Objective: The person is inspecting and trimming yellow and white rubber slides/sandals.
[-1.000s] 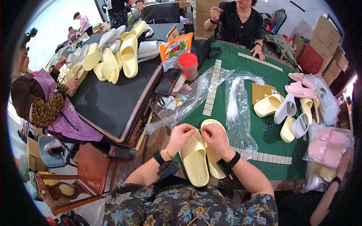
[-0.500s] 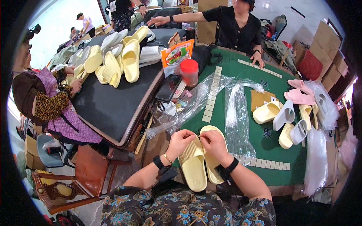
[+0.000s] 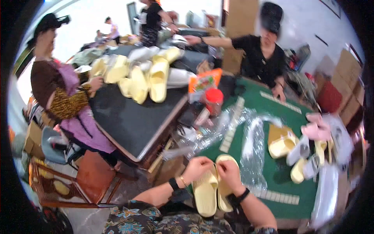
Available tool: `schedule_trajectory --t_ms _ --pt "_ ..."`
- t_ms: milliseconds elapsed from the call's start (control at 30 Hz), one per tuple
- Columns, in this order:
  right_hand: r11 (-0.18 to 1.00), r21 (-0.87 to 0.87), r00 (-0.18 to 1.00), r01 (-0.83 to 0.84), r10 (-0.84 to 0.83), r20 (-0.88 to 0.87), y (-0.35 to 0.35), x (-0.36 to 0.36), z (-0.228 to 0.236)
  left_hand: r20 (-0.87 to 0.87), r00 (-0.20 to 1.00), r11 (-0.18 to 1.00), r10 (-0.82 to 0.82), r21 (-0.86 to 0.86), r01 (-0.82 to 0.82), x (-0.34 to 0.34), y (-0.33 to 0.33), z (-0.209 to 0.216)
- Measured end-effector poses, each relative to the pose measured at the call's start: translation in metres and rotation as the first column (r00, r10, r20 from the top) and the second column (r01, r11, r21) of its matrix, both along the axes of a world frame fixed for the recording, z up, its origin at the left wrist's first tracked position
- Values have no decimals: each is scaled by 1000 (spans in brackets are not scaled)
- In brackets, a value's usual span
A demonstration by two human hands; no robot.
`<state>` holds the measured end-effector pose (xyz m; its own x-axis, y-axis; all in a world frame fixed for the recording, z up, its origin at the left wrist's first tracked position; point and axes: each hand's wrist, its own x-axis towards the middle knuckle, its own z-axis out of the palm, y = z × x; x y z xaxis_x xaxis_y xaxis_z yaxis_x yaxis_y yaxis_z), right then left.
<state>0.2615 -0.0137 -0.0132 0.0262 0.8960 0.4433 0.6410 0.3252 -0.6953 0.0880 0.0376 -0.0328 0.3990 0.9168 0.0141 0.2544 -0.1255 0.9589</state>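
Observation:
Two pale yellow slippers lie side by side at the green table's near edge, their toes pointing away from me. My left hand (image 3: pixel 196 171) is closed in a pinch over the toe end of the left slipper (image 3: pixel 205 197). Beside it, my right hand (image 3: pixel 229 174) is also pinched, above the front of the right slipper (image 3: pixel 224 195), which it partly covers. Both sets of fingertips are close together near the gap between the toes. Anything thin between them is blurred and too small to make out.
Clear plastic bags with fine white strands (image 3: pixel 253 156) lie on the green table (image 3: pixel 272 175). More slippers (image 3: pixel 283 146) sit at the right. A red-lidded jar (image 3: pixel 214 102) stands beyond. Left, a dark table (image 3: pixel 128 121) holds a slipper pile; a co-worker (image 3: pixel 74 101) stands beside it, another (image 3: pixel 263 58) opposite me.
The whole view has shifted, so the scene sits lower and further right, with some blur. My hands stay pinched at the slippers' toes. The opposite co-worker's outstretched hand now meets a pale item.

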Motion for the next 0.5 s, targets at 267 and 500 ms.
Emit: schedule_trajectory --t_ms 267,500 --pt "993 -112 999 40 -36 32 -4 7 -6 77 994 997 -77 6 76 6 -7 -6" --pt "953 -275 984 -128 88 -152 -9 10 1 132 987 995 -96 9 96 6 -6 -5"
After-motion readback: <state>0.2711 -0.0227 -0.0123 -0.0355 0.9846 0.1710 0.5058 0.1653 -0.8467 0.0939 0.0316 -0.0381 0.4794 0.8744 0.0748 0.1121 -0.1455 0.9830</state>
